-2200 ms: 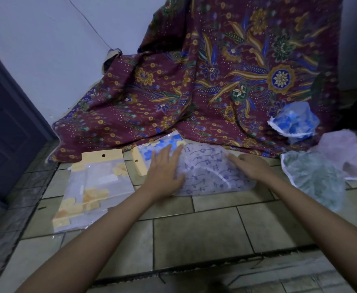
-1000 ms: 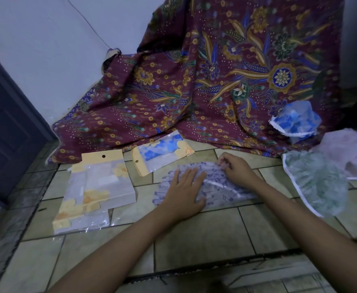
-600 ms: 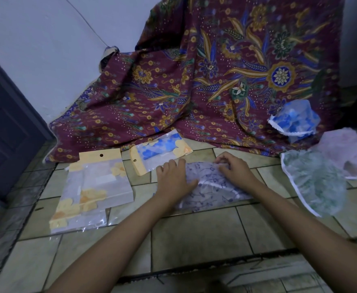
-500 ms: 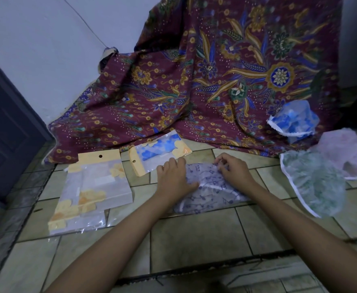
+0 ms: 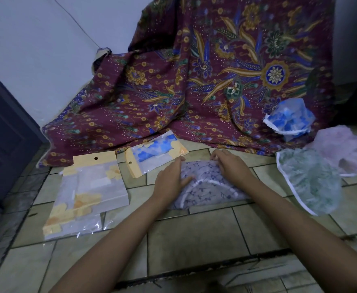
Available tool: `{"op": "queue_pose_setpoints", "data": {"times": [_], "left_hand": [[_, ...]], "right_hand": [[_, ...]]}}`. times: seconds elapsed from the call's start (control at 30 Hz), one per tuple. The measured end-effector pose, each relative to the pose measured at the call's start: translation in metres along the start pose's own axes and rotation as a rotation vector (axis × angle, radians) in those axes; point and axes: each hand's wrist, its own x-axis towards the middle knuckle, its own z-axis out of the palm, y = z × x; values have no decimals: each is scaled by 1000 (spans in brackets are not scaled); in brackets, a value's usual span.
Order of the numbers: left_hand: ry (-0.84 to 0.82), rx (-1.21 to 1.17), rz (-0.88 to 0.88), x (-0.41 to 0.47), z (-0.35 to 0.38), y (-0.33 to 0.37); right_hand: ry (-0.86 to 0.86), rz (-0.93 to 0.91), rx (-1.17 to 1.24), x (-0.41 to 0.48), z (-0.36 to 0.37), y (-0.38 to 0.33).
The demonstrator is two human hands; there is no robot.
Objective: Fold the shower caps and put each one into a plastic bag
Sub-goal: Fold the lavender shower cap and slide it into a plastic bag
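Thin white plastic printed with small blue-violet sprigs, the patterned shower cap (image 5: 207, 188) lies half folded on the tiled floor (image 5: 194, 240) between the two arms; its left part is hidden under the left hand (image 5: 170, 180), which presses it flat with straight fingers; the right hand (image 5: 229, 166) curls over the far edge and pinches it, though its fingertips are tucked out of my sight; just beyond the left hand lies a bagged blue cap (image 5: 154, 156) with a yellow header and punched hole; further left is a stack of plastic bags (image 5: 88, 191), and what is printed on them is too blurred to read beyond yellow flower shapes; to the right a green shower cap (image 5: 308, 182) lies loose on the tiles, a pink shower cap (image 5: 346, 149) behind it is cut off by the frame's edge, and a blue shower cap (image 5: 289, 119) sits on the maroon batik cloth (image 5: 194, 81); a dark door (image 5: 4, 134) is cut off at the left
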Motion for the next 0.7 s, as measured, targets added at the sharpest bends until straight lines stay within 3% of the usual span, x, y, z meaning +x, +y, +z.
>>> {"op": "queue_pose_setpoints", "data": {"times": [0.13, 0.27, 0.4, 0.53, 0.7], "left_hand": [[65, 118, 21, -1, 5, -1], [136, 376, 135, 0, 3, 5], [-54, 353, 323, -3, 16, 5], [-154, 209, 251, -4, 16, -9], [-235, 275, 229, -2, 12, -25]], "right_hand": [[133, -8, -131, -3, -2, -23], [-22, -284, 38, -7, 18, -45], [-136, -323, 5, -12, 36, -39], [-147, -259, -132, -12, 36, -30], [-220, -153, -207, -12, 32, -17]]}}
